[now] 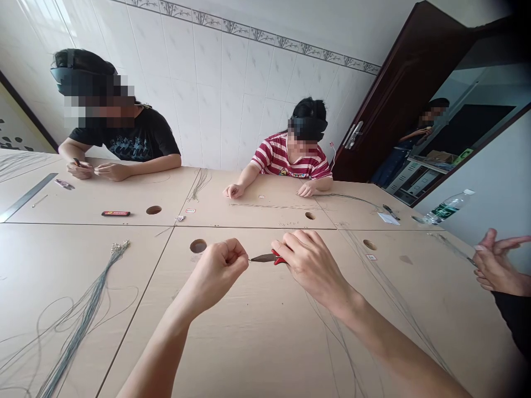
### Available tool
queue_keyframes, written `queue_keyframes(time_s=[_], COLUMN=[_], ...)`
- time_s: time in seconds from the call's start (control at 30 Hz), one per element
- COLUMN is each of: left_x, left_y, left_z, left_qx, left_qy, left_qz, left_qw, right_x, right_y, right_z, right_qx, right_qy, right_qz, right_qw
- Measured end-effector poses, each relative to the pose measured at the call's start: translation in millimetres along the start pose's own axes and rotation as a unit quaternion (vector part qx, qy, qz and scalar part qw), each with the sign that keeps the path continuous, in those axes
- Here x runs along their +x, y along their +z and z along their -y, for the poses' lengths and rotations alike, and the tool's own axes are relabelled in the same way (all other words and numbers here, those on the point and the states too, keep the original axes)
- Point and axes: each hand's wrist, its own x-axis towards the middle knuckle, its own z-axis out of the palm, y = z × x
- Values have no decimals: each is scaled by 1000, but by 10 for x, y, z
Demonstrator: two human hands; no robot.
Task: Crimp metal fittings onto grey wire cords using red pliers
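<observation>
Right hand [309, 260] grips red-handled pliers [267, 257] — bottle [450, 207] label illegible.

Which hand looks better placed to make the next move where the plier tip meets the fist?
Probably the right hand: it grips the red-handled pliers, whose tip points at the left hand. The left hand is fisted around something too small to make out, so it seems fit only to steady it.
</observation>
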Motion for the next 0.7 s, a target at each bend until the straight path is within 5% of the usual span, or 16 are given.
queue_keyframes(time_s=[0.4, 0.6, 0.7], left_x=[-53, 3, 42], left_y=[-115, -130, -74], left_z=[12, 152, 144], left_qx=[44, 20, -120], left_qy=[8, -5, -12], left_qz=[91, -13, -42], left_qw=[995, 1000, 992], right_x=[-89, -138, -162], right_y=[-22, -64, -79], right_z=[-89, -123, -128], right_qx=[-3, -11, -11], right_qy=[11, 14, 17], right_qz=[-9, -19, -19], right_qw=[1000, 1000, 1000])
